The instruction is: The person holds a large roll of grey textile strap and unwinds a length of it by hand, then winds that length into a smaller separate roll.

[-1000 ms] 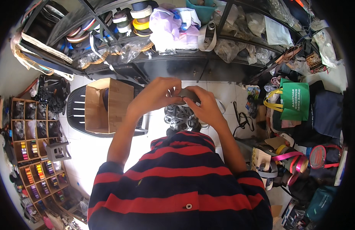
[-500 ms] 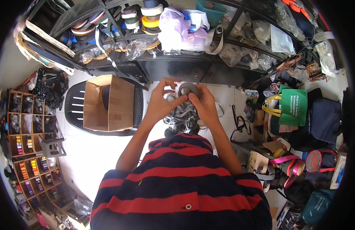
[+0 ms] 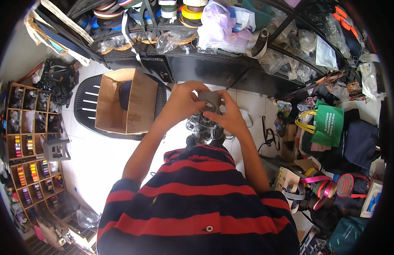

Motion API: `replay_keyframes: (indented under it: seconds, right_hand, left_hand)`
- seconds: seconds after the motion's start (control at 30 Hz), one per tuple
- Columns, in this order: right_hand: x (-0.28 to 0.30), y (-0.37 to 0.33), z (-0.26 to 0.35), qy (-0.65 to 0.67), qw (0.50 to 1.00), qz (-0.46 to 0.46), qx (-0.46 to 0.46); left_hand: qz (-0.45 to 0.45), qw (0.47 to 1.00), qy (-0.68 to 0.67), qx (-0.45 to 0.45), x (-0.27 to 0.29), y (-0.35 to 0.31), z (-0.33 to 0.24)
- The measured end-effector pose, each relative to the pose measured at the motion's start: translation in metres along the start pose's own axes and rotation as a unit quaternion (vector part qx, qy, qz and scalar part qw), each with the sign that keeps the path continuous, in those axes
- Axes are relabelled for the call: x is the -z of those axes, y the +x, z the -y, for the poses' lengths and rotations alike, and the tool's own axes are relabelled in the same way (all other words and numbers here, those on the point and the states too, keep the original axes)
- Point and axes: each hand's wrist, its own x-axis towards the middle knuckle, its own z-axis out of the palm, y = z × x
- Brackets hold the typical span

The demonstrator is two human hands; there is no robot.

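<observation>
A small roll of grey webbing tape [image 3: 210,98] is held up in front of me, between my two hands. My left hand [image 3: 184,101] closes on its left side, fingers curled over the top edge and thumb beneath. On the other side, my right hand [image 3: 230,117] grips the roll with bent fingers, its thumb low near the front. Below the roll lies a tangled heap of loose grey straps [image 3: 204,131], partly hidden by my hands.
At the left, an open cardboard box [image 3: 139,104] with a dark round thing inside sits on a black slatted chair [image 3: 87,104]. Black shelves [image 3: 197,72] with tape rolls and plastic bags stand ahead. A green bag [image 3: 328,125] is at right; a thread rack [image 3: 29,159] is far left.
My left hand has come in against the roll, its fingers now on the edge. The roll has tipped, showing more of its outer side. The whole view has shifted a little.
</observation>
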Motion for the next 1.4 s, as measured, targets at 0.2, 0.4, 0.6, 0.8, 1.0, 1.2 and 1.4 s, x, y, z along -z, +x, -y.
replay_keyframes:
  seconds: [0.2, 0.4, 0.6, 0.8, 1.0, 1.2, 1.4]
  right_hand:
    - [-0.024, -0.003, -0.004, 0.01, 0.998, -0.062, 0.005]
    - [-0.023, 0.002, 0.007, -0.066, 0.995, 0.001, 0.069]
    - [-0.02, 0.01, 0.021, -0.174, 0.977, 0.037, 0.118]
    - [-0.038, 0.006, 0.013, 0.063, 0.995, -0.07, -0.036]
    - [-0.06, 0.005, 0.003, 0.123, 0.979, -0.158, -0.041]
    - [-0.058, 0.007, -0.006, 0.076, 0.984, -0.163, -0.015]
    - [-0.029, 0.016, 0.011, -0.206, 0.973, -0.062, 0.081]
  left_hand:
    - [-0.042, 0.996, -0.071, 0.038, -0.002, -0.016, 0.024]
    - [0.014, 0.994, 0.026, -0.106, 0.022, -0.022, 0.035]
    - [0.152, 0.988, -0.024, 0.024, 0.042, -0.02, 0.029]
    - [0.006, 0.948, -0.31, 0.072, 0.021, -0.021, 0.041]
    - [-0.102, 0.858, -0.499, 0.069, -0.029, -0.023, 0.051]
    - [-0.103, 0.948, -0.298, 0.049, -0.023, -0.021, 0.057]
    - [-0.029, 0.955, 0.204, -0.214, 0.03, 0.0, 0.023]
